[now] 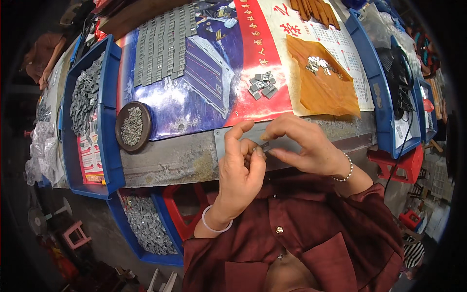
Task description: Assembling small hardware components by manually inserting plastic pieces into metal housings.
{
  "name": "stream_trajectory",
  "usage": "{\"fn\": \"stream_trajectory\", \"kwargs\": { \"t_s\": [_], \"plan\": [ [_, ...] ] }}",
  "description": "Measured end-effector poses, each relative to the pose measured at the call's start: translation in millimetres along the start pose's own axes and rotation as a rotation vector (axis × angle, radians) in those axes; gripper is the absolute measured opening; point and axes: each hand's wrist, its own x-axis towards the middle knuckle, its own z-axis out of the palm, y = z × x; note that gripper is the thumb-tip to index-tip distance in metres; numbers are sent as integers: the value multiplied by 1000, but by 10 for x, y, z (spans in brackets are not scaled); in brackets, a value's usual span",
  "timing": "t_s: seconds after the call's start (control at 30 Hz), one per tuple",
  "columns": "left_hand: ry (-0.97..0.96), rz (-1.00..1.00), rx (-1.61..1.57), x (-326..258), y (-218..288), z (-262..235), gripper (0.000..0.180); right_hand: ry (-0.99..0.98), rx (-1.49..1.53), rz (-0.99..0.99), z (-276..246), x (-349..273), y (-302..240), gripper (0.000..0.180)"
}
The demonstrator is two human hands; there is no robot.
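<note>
My left hand (242, 168) and my right hand (309, 146) meet over the near edge of the table. Between their fingertips is a small dark grey rectangular piece (264, 145), pinched from both sides; the fingers partly cover it. Under the hands lies a flat grey plate (222, 141). Beyond them, a loose heap of grey pieces (262, 84) rests on the red part of a poster. Farther left, similar pieces (160, 48) lie in long neat rows. To the right, small shiny metal parts (318, 65) are scattered on an orange-brown sheet (321, 95).
A round dark dish (145, 116) of tiny metal parts stands left of the poster. Blue trays flank the table: one with grey pieces (86, 97), another with cables and bags (372, 87). A lower blue bin (146, 224) holds more pieces. Brown sticks (316, 10) lie at the back.
</note>
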Motion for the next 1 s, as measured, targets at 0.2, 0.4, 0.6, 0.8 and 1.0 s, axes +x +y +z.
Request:
{"fn": "stream_trajectory", "kwargs": {
  "t_s": [0.2,0.4,0.6,0.8,1.0],
  "plan": [
    [-28,-7,-67,24,-29,-97,47,-140,-169,-133,-35,162,-105,27],
    [118,52,-248,41,4,-247,41,-76,-287,-176,-137,663,-63,22],
    [311,242,-43,28,-278,-297,38,126,-379,-67,-62,1675,640,19],
    [379,284,42,-22,-434,-283,36,175,-521,-66,90,2218,1084,21],
    [414,317,56,24,-478,-307,34,172,-528,-94,165,2381,1143,16]
  ]
}}
